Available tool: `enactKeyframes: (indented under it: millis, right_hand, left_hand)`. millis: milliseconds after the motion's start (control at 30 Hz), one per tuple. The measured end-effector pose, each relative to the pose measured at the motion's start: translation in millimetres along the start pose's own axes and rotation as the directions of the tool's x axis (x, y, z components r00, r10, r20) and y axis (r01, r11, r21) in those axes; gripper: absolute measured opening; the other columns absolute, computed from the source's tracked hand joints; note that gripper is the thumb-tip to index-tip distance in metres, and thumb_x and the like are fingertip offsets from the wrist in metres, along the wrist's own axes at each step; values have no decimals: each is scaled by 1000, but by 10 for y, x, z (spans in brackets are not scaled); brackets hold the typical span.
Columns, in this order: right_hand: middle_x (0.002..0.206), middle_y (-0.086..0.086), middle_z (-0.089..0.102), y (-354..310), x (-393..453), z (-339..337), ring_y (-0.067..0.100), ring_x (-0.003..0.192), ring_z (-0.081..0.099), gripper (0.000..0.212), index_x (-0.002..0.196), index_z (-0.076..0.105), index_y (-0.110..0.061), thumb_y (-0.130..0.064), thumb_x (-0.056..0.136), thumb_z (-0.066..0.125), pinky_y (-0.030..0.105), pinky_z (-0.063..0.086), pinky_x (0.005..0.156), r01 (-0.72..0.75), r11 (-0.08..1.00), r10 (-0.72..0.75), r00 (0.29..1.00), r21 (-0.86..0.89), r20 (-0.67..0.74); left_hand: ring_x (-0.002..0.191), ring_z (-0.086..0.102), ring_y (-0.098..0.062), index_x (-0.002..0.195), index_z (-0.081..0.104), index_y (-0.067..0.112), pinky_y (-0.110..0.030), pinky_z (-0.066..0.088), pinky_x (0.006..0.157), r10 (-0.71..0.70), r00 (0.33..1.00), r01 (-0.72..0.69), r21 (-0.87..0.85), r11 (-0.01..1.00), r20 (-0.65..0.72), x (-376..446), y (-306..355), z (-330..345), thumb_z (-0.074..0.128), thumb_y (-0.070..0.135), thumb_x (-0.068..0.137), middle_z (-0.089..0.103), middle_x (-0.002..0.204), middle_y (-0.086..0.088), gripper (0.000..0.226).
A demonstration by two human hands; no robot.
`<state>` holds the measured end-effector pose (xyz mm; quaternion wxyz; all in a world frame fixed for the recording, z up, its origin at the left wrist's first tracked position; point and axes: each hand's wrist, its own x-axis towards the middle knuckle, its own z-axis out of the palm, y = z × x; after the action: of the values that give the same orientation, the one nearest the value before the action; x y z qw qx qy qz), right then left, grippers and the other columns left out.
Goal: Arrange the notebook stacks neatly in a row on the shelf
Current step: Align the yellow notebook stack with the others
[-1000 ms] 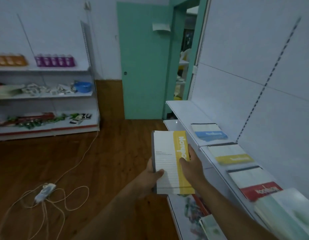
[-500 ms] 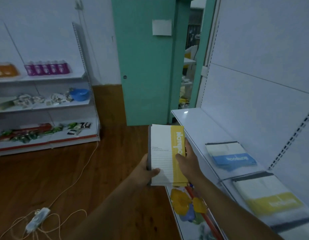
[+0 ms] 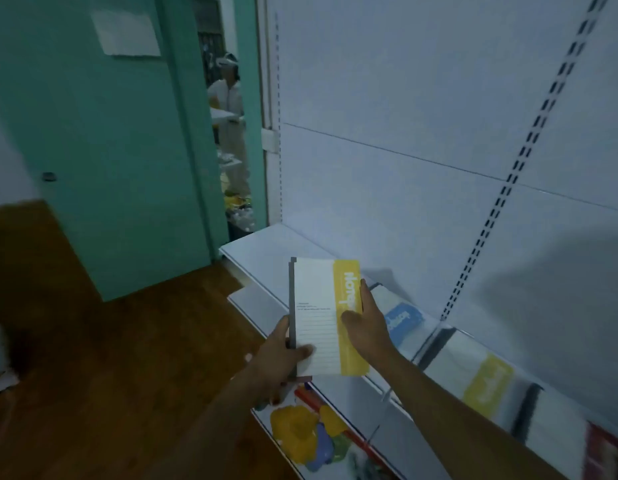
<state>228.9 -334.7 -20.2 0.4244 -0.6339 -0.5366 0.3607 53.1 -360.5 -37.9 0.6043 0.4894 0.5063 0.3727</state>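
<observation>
Notebook stack (image 3: 323, 318) hangs before the shelf (image 3: 266, 244) — long axis pointing away, left hand (image 3: 281, 355) gripping its spine edge, right hand (image 3: 364, 327) clasping the yellow edge — nearer the shelf's bare stretch.

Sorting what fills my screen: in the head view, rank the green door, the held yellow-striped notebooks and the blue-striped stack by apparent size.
1. green door, by far the largest.
2. held yellow-striped notebooks, though nearness to the camera enlarges them.
3. blue-striped stack, partly hidden behind the right hand, so its true extent is unsure.
</observation>
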Motion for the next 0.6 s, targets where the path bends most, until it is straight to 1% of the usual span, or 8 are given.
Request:
enactKeyframes:
  millis: [100,233,300,333,400,467,533,600]
  right_hand:
    - [114,0,63,113,136,-194,17,89,63,62,142,33,-27,-4,86,48,30,51,76,-70,997,75,985,39,-158]
    - [116,1,59,327,-7,-551,20,90,63,54,140,32,-19,-11,91,52,31,51,74,-194,980,194,920,33,-342]
    - [117,1,58,471,-163,-767,20,89,61,56,143,29,-17,-14,92,52,28,47,72,-260,965,240,875,8,-421]
    - [117,2,57,562,-240,-876,20,90,60,57,144,28,-17,-16,92,52,28,46,73,-303,953,273,848,7,-455]
    - [127,3,54,708,-374,-1092,22,100,57,57,145,29,-17,-19,93,52,35,49,83,-357,934,302,803,-9,-514]
    - [132,2,52,827,-475,-1267,24,107,56,53,142,36,-17,-19,91,53,39,49,89,-413,910,327,765,-34,-555]
    - [127,-2,50,926,-541,-1404,26,106,56,50,139,39,-14,-15,91,54,36,48,84,-464,885,364,731,-28,-577]
    - [131,9,50,1052,-568,-1516,27,111,54,53,140,37,-10,-13,91,56,37,47,87,-515,857,405,702,-24,-586]
  left_hand:
    - [101,62,-23,130,38,30,-41,61,65,-18,991,4,106,994,133,394,148,141,62,15,91,59,122,-3,48]
    - [91,64,-22,123,40,25,-45,59,56,-86,958,14,254,967,274,735,234,600,55,33,95,57,113,-3,33]
    - [95,63,-26,123,40,19,-49,59,64,-84,940,-38,344,938,332,813,185,918,51,33,97,55,116,-7,32]
    - [101,61,-28,125,38,16,-46,58,74,-66,931,-90,402,911,359,843,135,1074,50,30,97,54,121,-7,33]
    - [111,56,-27,131,35,10,-35,50,88,-35,907,-190,483,855,419,877,38,1355,49,21,97,53,126,-8,38]
    - [109,56,-27,131,35,7,-35,48,92,-17,874,-276,524,806,486,915,-60,1576,49,14,96,55,125,-13,38]
    - [105,59,-27,129,38,8,-37,50,91,3,852,-354,570,742,524,976,-133,1768,51,13,93,59,120,-15,38]
    - [104,59,-25,130,39,8,-27,47,85,21,846,-394,597,699,533,1009,-147,1939,51,11,94,60,119,-13,38]
